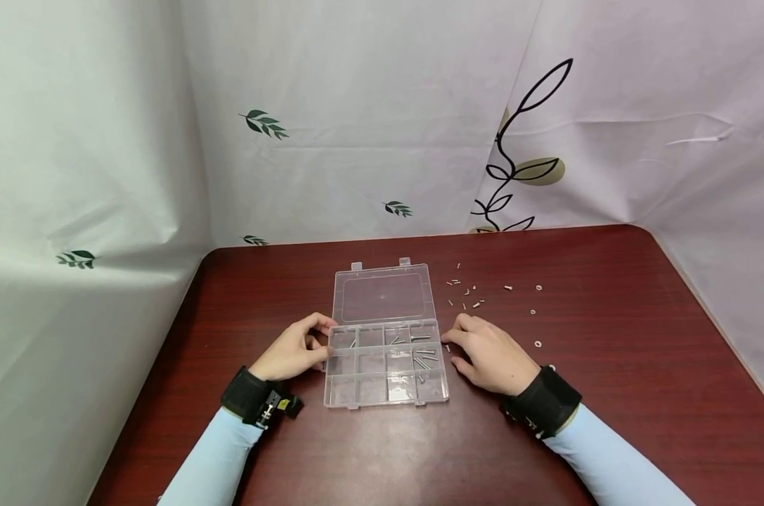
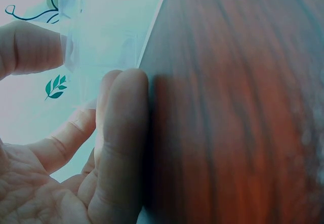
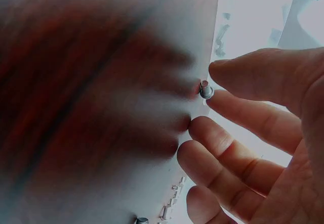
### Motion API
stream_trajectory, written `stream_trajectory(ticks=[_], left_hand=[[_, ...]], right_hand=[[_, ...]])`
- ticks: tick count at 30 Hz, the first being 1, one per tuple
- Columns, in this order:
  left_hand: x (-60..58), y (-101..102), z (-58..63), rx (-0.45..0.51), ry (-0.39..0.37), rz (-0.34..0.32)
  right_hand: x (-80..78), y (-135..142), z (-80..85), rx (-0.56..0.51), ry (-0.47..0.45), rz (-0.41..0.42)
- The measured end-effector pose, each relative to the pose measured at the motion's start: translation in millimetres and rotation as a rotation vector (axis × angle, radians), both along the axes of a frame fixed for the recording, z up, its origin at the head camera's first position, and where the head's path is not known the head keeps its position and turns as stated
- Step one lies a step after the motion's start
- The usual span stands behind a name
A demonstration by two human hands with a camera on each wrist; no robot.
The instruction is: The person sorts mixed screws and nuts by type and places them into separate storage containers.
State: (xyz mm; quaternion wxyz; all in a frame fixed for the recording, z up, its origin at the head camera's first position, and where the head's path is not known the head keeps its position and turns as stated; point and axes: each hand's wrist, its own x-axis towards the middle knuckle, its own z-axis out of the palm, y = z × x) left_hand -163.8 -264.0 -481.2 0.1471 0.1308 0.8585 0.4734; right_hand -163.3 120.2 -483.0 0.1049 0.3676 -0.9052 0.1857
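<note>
A clear plastic compartment box (image 1: 340,388) lies on the table with its lid (image 1: 382,295) folded back, away from the person. Several screws (image 1: 424,352) are in its right-hand compartments. My left hand (image 1: 293,351) grips the box's left side, with a finger at the upper rim and others low against the wall in the left wrist view. To the right of the box, my right hand (image 1: 492,355) has its fingers bent loosely towards the tabletop. One small screw (image 3: 205,89) is between its thumb and index finger, which are apart.
Several small screws (image 1: 476,304) lie scattered beyond the right hand. Farther right are several washers (image 1: 538,344) and another screw (image 1: 508,287). The dark red wooden table (image 1: 609,316) ends at a patterned white curtain (image 1: 356,140) behind.
</note>
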Motion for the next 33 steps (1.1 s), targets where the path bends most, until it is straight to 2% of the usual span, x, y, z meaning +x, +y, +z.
stream_trajectory(ticks=[9, 15, 33], left_hand=[[0.3, 0.7, 1.2, 0.004, 0.000, -0.002], [-0.1, 0.5, 0.7, 0.008, 0.003, -0.004], [0.5, 0.6, 1.4, 0.003, -0.002, -0.003]], right_hand=[[2.1, -0.4, -0.9, 0.005, 0.030, 0.020], [2.7, -0.6, -0.1, 0.003, 0.010, 0.030], [8.3, -2.2, 0.5, -0.017, -0.035, -0.033]])
